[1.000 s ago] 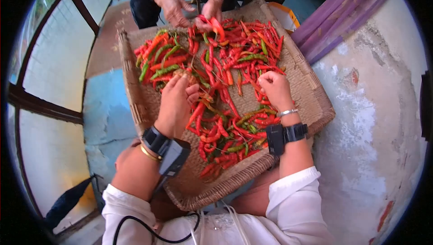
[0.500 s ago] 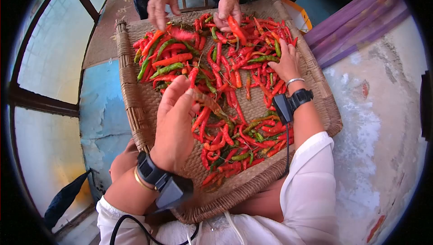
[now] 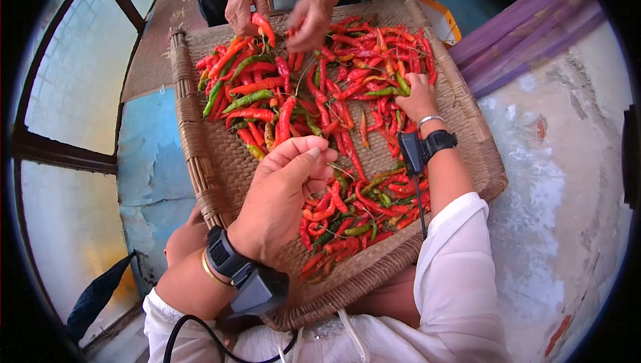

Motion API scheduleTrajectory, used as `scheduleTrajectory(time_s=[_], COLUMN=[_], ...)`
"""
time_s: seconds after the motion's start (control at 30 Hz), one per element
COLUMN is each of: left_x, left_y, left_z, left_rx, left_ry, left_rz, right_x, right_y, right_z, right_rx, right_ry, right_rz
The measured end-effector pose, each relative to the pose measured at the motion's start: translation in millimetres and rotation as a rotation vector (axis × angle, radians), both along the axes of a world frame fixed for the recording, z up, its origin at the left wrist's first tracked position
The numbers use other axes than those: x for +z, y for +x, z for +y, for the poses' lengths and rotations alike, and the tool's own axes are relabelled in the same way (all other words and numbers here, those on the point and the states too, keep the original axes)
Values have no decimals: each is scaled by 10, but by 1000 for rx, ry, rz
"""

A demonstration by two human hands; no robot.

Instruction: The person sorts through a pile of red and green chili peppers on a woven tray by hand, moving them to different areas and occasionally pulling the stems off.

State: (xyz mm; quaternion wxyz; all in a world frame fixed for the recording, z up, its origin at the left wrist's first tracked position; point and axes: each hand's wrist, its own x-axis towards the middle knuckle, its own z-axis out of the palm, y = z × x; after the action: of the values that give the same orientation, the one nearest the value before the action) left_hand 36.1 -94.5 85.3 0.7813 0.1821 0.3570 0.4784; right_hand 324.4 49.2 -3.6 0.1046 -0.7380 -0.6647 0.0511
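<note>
Red and green chili peppers (image 3: 284,119) lie across a woven tray (image 3: 214,152) on my lap. My left hand (image 3: 284,186) is above the tray's near left part, thumb and fingers pinched together. A thin pale stem shows beside its fingertips; whether the hand holds it, and whether a pepper hangs from it, I cannot make out. At the right side of the pile, my right hand (image 3: 420,99) has its fingers curled down on a yellow-green chili pepper (image 3: 402,84). Its fingertips are partly hidden among the peppers.
Across the tray, another person's hand (image 3: 245,2) holds a red chili pepper (image 3: 264,28), and that person's other hand (image 3: 310,21) is blurred over the pile. A purple cloth (image 3: 527,36) lies at the right on a pale worn surface (image 3: 527,162). Window panes (image 3: 70,209) stand at the left.
My left hand has moved right and down; the brownish chili pepper by its fingers no longer shows. My right hand's fingers have curled in. The other person's hands have come closer together.
</note>
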Motion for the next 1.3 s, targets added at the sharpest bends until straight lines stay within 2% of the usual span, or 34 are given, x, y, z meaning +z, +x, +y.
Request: scheduleTrajectory(time_s=[0.13,0.3,0.53,0.6,0.63,0.73,0.8,0.87,0.93,0.97,1.0,1.03,1.07,1.13,1.2,1.27,1.3], left_x=[-30,-23,-68,-90,-111,-94,-113,-131,-210,-270,-346,-367,-375,-314,-366,-304,-287], left_y=[34,82,93,87,83,66,80,106,137,162,197,214,209,192,183,155,147], left_z=[-9,-9,28,56,63,62,73,95,130,141,140,143,143,137,181,230,250], left_rx=[-41,-39,-35,-30,-37,-53,-70,-83,-149,-153,-166,-180,-190,-161,-251,-373,-329], left_ry=[31,36,156,163,171,160,198,195,285,284,438,593,586,1101,1067,1020,1043], left_rz=[40,63,98,102,89,119,147,180,254,271,459,648,666,1096,1035,1143,1178], right_x=[123,2,84,113,127,170,303,409,384,381,385,480,601,803,802,807,850], right_y=[-171,-370,-682,-752,-771,-872,-922,-939,-886,-855,-844,-867,-901,-947,-919,-847,-829], right_z=[-270,-568,-877,-933,-1002,-1202,-1312,-1364,-1405,-1421,-1439,-1447,-1455,-1465,-1447,-1396,-1384], right_rx=[65,133,181,219,250,357,341,163,169,92,11,9,7,217,251,351,307], right_ry=[-27,61,-46,-298,-336,-233,-263,-449,-394,-360,-328,-306,-311,-353,-365,-335,-292], right_rz=[45,85,21,203,292,281,373,537,506,692,878,822,842,850,940,979,980])
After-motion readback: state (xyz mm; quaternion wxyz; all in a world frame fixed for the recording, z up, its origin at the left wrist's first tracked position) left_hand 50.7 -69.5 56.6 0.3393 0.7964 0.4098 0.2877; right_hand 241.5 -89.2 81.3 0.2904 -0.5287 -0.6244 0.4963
